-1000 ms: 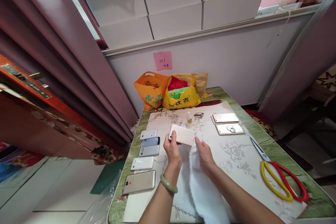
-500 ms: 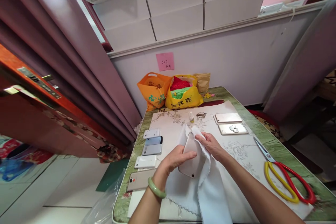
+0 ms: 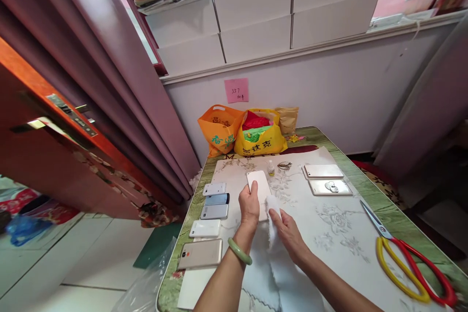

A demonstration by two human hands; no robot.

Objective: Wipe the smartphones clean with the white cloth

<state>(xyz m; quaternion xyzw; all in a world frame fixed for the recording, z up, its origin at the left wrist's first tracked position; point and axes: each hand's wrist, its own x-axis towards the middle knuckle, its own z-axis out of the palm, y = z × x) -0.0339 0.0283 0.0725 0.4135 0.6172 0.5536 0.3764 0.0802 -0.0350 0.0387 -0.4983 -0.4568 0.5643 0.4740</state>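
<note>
My left hand (image 3: 250, 201), with a green bangle (image 3: 239, 251) at its wrist, grips a white smartphone (image 3: 260, 183), thumb laid across the phone's face. My right hand (image 3: 287, 234) pinches a pale blue cloth (image 3: 271, 226) against the phone's lower right edge. The rest of the cloth hangs down over the table's near side. Beyond the phone stand a small clear bottle (image 3: 271, 168) and a pair of folded glasses (image 3: 284, 165). Part of the phone's lower end is hidden by my left hand and the cloth.
Several phones (image 3: 214, 211) lie in a column along the table's left side. Two more phones (image 3: 323, 171) rest at right, above large scissors (image 3: 382, 234) with red and yellow handles. An orange bag (image 3: 221, 129) and a yellow bag (image 3: 260, 142) stand at the back against the wall.
The phone has turned its other end up and moved slightly away from me. My left hand has shifted its hold, and my right hand with the cloth has come lower. The view has tilted slightly.
</note>
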